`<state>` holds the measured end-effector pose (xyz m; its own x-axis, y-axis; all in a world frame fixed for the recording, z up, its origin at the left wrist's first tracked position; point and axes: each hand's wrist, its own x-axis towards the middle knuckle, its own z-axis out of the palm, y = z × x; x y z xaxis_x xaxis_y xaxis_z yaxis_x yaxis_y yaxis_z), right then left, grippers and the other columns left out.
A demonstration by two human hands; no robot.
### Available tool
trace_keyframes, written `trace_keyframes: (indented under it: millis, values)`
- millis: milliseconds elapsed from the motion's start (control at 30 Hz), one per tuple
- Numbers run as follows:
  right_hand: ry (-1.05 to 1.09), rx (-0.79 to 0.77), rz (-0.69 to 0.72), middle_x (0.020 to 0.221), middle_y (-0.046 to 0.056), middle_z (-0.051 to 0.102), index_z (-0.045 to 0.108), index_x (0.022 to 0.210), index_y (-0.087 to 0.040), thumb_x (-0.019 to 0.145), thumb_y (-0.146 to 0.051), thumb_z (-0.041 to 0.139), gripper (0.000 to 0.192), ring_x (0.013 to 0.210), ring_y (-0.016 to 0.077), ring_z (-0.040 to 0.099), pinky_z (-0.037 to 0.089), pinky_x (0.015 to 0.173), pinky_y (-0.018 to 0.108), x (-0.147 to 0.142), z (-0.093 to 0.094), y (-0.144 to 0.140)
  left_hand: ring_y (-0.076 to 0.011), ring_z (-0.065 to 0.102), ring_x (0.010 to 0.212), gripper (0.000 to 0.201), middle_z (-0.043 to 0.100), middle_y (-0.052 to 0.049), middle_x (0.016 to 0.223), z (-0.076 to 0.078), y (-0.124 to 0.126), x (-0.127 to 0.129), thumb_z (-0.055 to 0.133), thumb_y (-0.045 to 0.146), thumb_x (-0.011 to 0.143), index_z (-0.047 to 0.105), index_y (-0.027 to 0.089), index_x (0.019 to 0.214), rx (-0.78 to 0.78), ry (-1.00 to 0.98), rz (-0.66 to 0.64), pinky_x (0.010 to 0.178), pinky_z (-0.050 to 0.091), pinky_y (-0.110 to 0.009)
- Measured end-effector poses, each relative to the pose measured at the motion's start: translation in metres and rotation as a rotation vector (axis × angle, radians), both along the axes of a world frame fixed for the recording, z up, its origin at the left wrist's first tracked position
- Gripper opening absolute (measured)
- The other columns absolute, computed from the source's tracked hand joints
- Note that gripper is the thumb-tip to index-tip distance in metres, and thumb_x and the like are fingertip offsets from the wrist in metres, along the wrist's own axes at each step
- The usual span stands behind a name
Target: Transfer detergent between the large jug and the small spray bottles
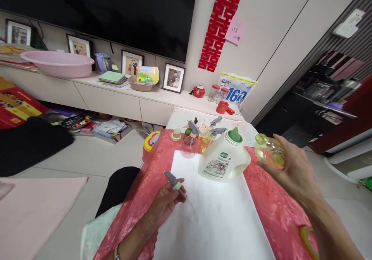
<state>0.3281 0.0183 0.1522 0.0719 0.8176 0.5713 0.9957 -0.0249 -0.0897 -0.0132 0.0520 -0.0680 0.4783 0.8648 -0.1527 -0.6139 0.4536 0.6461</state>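
My left hand [167, 200] is closed round a grey spray-bottle nozzle [173, 179] with a pale green collar, its thin clear tube pointing down over the white sheet. Out to the right, my right hand [296, 165] grips a small clear yellowish bottle [271, 151], which is tilted and has no nozzle on it. Between my hands stands a large pale green detergent jug [223, 157], uncapped, its green pouring spout showing. Behind it are a pink spray bottle [191, 142] and yellowish bottles [205, 142] with grey nozzles. A pale cap [176, 135] sits at the left.
A white sheet [209, 221] lies on the table's red cover [136, 202]. A tape roll [308, 240] is at the right edge. Along the wall, a cabinet top [158, 94] bears a pink basin [58, 64], picture frames and red-lidded jars [213, 93].
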Motion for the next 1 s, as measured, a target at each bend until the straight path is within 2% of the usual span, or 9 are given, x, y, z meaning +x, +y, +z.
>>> trace_keyframes:
  millis: [133, 233, 433, 500, 700, 1000]
  values:
    - [-0.225, 0.01, 0.066, 0.131, 0.015, 0.054, 0.046, 0.146, -0.014, 0.089, -0.057, 0.049, 0.072, 0.114, 0.0356, 0.049, 0.043, 0.096, 0.049, 0.004, 0.009, 0.022, -0.0146, 0.068, 0.074, 0.047, 0.073, -0.005, 0.089, -0.009, 0.004, -0.001, 0.086, 0.038, 0.075, 0.072, 0.017, 0.114, -0.016, -0.054, -0.047, 0.073, 0.053, -0.029]
    - [-0.345, -0.017, 0.056, 0.135, 0.015, 0.052, 0.045, 0.146, -0.013, 0.088, -0.053, 0.051, 0.071, 0.115, 0.0363, 0.047, 0.043, 0.094, 0.05, 0.004, 0.015, 0.031, -0.0161, 0.07, 0.075, 0.044, 0.074, -0.006, 0.086, -0.012, 0.004, 0.0, 0.084, 0.04, 0.077, 0.073, 0.017, 0.112, -0.03, -0.059, -0.049, 0.072, 0.053, -0.029]
    - [-0.588, -0.06, -0.028, 0.135, 0.013, 0.052, 0.045, 0.146, -0.016, 0.09, -0.037, 0.052, 0.06, 0.11, 0.0332, 0.048, 0.045, 0.074, 0.04, -0.016, 0.034, 0.033, -0.0181, 0.07, 0.076, 0.042, 0.075, -0.007, 0.085, -0.013, 0.005, 0.001, 0.084, 0.04, 0.075, 0.075, 0.016, 0.108, -0.061, -0.013, -0.053, 0.073, 0.053, -0.031]
    - [-0.635, -0.048, -0.034, 0.134, 0.013, 0.053, 0.046, 0.145, -0.016, 0.089, -0.032, 0.051, 0.058, 0.113, 0.0333, 0.048, 0.044, 0.071, 0.039, -0.022, 0.039, 0.033, -0.0174, 0.069, 0.076, 0.042, 0.075, -0.007, 0.085, -0.012, 0.004, 0.001, 0.086, 0.039, 0.073, 0.076, 0.016, 0.107, -0.057, -0.006, -0.058, 0.073, 0.052, -0.031]
    - [-0.737, -0.051, -0.018, 0.134, 0.011, 0.054, 0.051, 0.141, -0.016, 0.086, -0.025, 0.05, 0.055, 0.117, 0.0321, 0.048, 0.042, 0.076, 0.04, -0.024, 0.045, 0.036, -0.0165, 0.067, 0.077, 0.046, 0.075, -0.008, 0.086, -0.009, 0.003, 0.001, 0.09, 0.037, 0.067, 0.079, 0.015, 0.106, -0.032, 0.009, -0.094, 0.073, 0.051, -0.029]
    - [-0.823, -0.047, -0.042, 0.138, 0.008, 0.05, 0.051, 0.141, -0.021, 0.082, -0.023, 0.056, 0.06, 0.124, 0.0301, 0.045, 0.039, 0.081, 0.04, -0.023, 0.048, 0.04, -0.017, 0.065, 0.077, 0.047, 0.075, -0.008, 0.086, -0.009, 0.003, 0.001, 0.091, 0.035, 0.066, 0.08, 0.015, 0.106, -0.026, 0.019, -0.097, 0.074, 0.05, -0.03]
